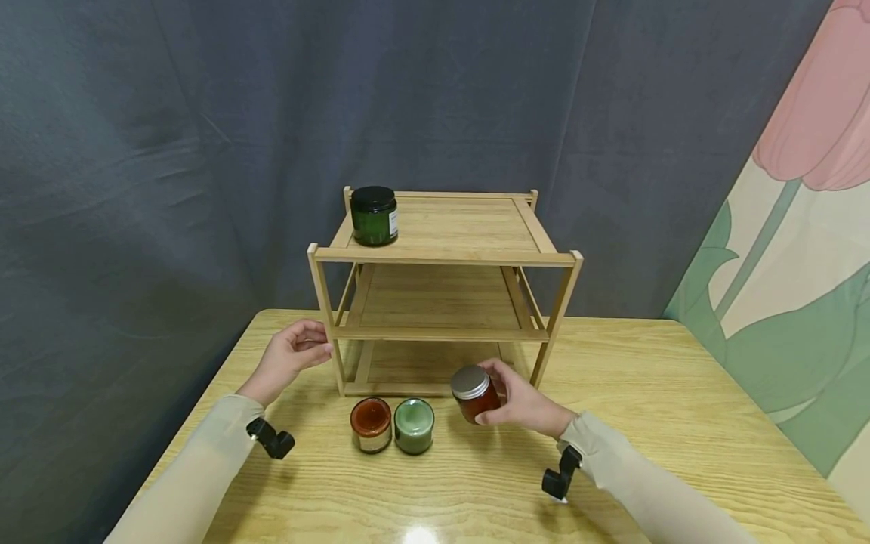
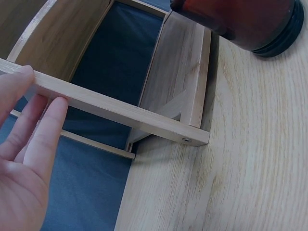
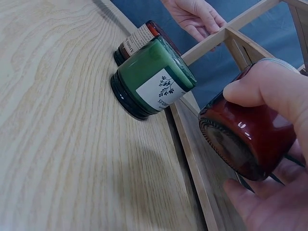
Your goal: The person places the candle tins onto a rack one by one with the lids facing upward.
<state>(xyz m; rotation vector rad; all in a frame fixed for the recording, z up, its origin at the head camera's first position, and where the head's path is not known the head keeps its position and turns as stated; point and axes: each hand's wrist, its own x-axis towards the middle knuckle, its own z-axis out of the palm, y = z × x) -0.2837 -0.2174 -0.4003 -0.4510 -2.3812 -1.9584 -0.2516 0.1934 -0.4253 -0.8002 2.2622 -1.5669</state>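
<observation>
My right hand [image 1: 523, 402] grips an amber glass jar [image 1: 477, 406] with a silver lid. The jar is tilted and raised off the table, in front of the bottom shelf; its ribbed base shows in the right wrist view. My left hand [image 1: 288, 361] pinches the front left post [image 2: 120, 109] of a three-tier wooden rack [image 1: 442, 334], thumb on one side and fingers on the other. Before the rack stand two open candle jars side by side, a reddish-brown one [image 1: 371, 432] and a green one [image 1: 414, 432]. Both carry paper labels in the right wrist view.
A dark green jar [image 1: 374, 223] with a black lid stands at the left of the rack's top shelf. The rack sits on a light wooden table [image 1: 632, 393]. Behind it hangs a dark blue-grey curtain [image 1: 435, 98], and a tulip-patterned panel [image 1: 802, 242] is at right.
</observation>
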